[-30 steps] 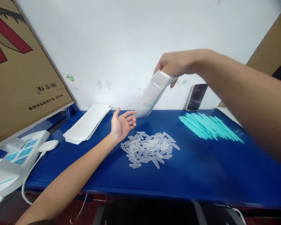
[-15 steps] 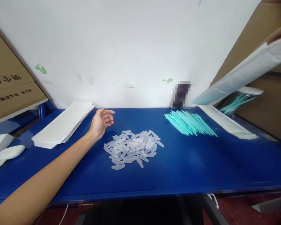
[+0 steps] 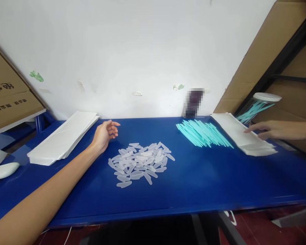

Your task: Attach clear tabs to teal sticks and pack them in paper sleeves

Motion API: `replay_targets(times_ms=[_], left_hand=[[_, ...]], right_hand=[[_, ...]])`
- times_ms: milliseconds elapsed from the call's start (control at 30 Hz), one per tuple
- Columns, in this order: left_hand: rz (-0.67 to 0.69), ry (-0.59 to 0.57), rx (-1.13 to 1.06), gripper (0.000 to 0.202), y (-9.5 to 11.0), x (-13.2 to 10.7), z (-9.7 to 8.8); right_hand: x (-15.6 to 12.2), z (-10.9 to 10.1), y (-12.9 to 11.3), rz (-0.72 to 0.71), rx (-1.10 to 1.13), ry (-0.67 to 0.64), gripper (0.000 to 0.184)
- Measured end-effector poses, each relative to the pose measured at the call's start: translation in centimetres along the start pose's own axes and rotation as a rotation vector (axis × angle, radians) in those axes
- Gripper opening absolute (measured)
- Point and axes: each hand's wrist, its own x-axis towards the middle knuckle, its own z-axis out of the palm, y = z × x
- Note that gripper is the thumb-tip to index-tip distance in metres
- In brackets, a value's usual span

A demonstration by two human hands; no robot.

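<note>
White packet stack [image 3: 244,140] lies at the right end of the counter [image 3: 219,180], long side running away toward the wall [image 3: 142,51]; right hand [image 3: 264,131] rests on its far side, fingers stretched flat and loose on the top sheet, nothing pinched or lifted, likely just pressing the pile flat so it stays squared; teal sticks [image 3: 202,133] fan out just beside the stack on its left, close but apart; clear caps [image 3: 140,162] heaped mid-counter, well apart from the stack; left hand [image 3: 104,133] lies palm up beside that heap, fingers half curled, empty, forearm across the counter, looks parked and idle; second white stack [image 3: 62,140] at the left end near that hand, not touching it; each kind sits in its own pile, seemingly so either hand can get to it; jar [image 3: 257,106] with more teal sticks lies tilted behind the right hand against cardboard; phone [image 3: 193,102] leans on the wall, blurred; cardboard box [image 3: 7,102] at far left
</note>
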Motion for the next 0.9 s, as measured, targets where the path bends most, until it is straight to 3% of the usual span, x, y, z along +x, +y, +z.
replay_targets(times_ms=[33, 67, 133, 233, 267, 367, 433, 633, 733, 900], left_hand=[[0.009, 0.004, 0.006, 0.029, 0.1, 0.1, -0.1], [0.023, 0.006, 0.018, 0.029, 0.2, 0.2, -0.2], [0.061, 0.001, 0.063, 0.029, 0.4, 0.4, -0.5], [0.120, -0.027, 0.169, 0.028, 0.6, 0.6, -1.2], [0.134, -0.040, 0.203, 0.027, 0.6, 0.7, -1.5], [0.175, -0.102, 0.307, 0.031, 0.0, 0.5, -2.8], [0.246, -0.143, 0.441, 0.034, -0.4, 0.1, -3.7], [0.491, -0.229, 1.051, 0.038, -1.1, -0.5, -4.6], [0.524, -0.251, 1.135, 0.041, -1.1, -0.5, -4.2], [0.521, -0.268, 1.153, 0.041, -1.2, -0.4, -4.1]], right_hand=[[0.5, 0.0, 0.0, -0.035, 0.047, -0.141, 0.023], [0.7, 0.0, -0.5, -0.061, 0.061, -0.185, 0.023], [0.7, 0.1, -2.9, -0.118, 0.025, -0.040, 0.023], [-0.3, 0.6, -9.5, -0.182, 0.010, 0.238, 0.026], [-0.7, 0.8, -11.9, -0.213, 0.019, 0.260, 0.027], [-0.6, 2.0, -17.7, -0.213, -0.052, 0.062, 0.034], [0.3, 2.8, -19.8, -0.247, -0.145, -0.025, 0.040], [2.9, 3.6, -19.6, -0.147, -0.276, -0.209, 0.054], [2.7, 3.3, -18.9, -0.098, -0.263, -0.305, 0.057], [2.1, 3.9, -18.8, -0.067, -0.152, -0.335, 0.046]])
